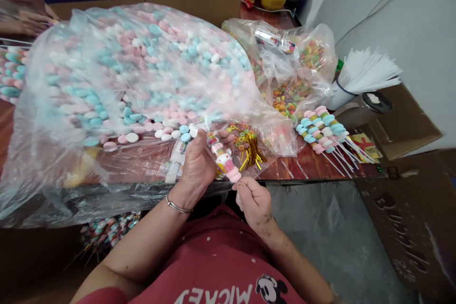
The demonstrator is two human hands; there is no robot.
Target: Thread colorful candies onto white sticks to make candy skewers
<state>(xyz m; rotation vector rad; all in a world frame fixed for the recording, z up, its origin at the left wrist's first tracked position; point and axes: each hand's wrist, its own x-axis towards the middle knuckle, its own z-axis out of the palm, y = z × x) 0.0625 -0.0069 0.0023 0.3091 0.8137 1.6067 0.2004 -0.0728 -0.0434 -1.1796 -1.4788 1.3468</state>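
Red fabric of the person's shirt (213,251) fills the bottom of the view, and both forearms rise from it toward the table (306,164) edge.

Right hand (254,202): closed into a loose fist just below the table edge, fingers curled around what appears to be the lower end of a thin stick; the stick itself is hidden inside the fist, so the grip cannot be confirmed in detail.

Left hand (199,161): fingers bent and closed around the upper part of a candy skewer (225,160), with a metal bangle (177,206) at the wrist.

Position of the skewer: it lies between the 2 hands, directly in front of the body at the table edge. Its long axis runs on a diagonal, upper end toward the left hand and away from the body, lower pink end just above the right hand. The left hand is on the stacked sweets; the right hand is at the bare end.

Surroundings: a large clear bag of pink, blue and white candies (135,66) covers the table beyond the left hand. Gold twist ties (251,152) lie just beside the skewer, on its right. Finished skewers (322,128) are piled further right, well apart from the hands. A cup of white sticks (359,76) stands behind them, near a smaller bag of coloured ring candies (288,71).
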